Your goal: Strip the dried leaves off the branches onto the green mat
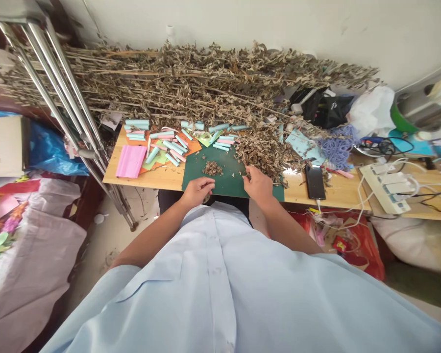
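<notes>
My left hand (198, 191) is at the front edge of the green mat (226, 182), fingers curled and closed. A brownish bit of dried leaves (207, 198) shows under those fingers. A small heap of crumbled leaf (213, 168) lies on the mat just beyond them. On the right, my right hand (257, 185) rests over the mat with its thumb and fingers drawn together, beside the big pile of dry leaves (260, 152). What is between its fingertips, if anything, is too small to make out.
Rolled blue and pink paper tubes (172, 147) and a pink paper stack (131, 161) lie left on the wooden table (158, 182). Long dried plant stalks (191, 83) line the wall. Rightward are a phone (315, 182), purple string (338, 148) and a power strip (385, 188). Crutches (73, 98) stand left.
</notes>
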Demonstrator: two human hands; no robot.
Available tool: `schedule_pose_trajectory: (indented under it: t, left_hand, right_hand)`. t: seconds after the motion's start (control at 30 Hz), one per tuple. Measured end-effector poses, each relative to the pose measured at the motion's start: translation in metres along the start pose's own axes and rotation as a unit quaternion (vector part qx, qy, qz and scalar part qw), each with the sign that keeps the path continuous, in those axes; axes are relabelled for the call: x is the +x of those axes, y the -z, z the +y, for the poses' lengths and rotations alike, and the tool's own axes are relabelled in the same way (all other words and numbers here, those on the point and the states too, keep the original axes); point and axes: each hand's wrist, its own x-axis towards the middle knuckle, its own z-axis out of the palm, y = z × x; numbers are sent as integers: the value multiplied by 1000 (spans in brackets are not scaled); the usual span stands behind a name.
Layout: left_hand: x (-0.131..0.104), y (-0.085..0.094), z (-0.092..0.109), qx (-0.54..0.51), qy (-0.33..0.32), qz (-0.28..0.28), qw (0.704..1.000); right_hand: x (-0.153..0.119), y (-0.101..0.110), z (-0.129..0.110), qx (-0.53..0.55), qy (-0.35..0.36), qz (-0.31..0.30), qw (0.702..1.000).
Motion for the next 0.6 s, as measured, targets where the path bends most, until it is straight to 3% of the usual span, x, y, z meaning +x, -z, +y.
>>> schedule_pose_trajectory:
  t: [0.4,0.6]
  left_hand:
    - [2,-2,-7,-33,-12,7,999]
    - [3,-3,-9,-30,-17,15,999]
  right_hand:
    - [10,-12,6,-4,13,24,1000]
    - [14,-8,8,107,-26,73,991]
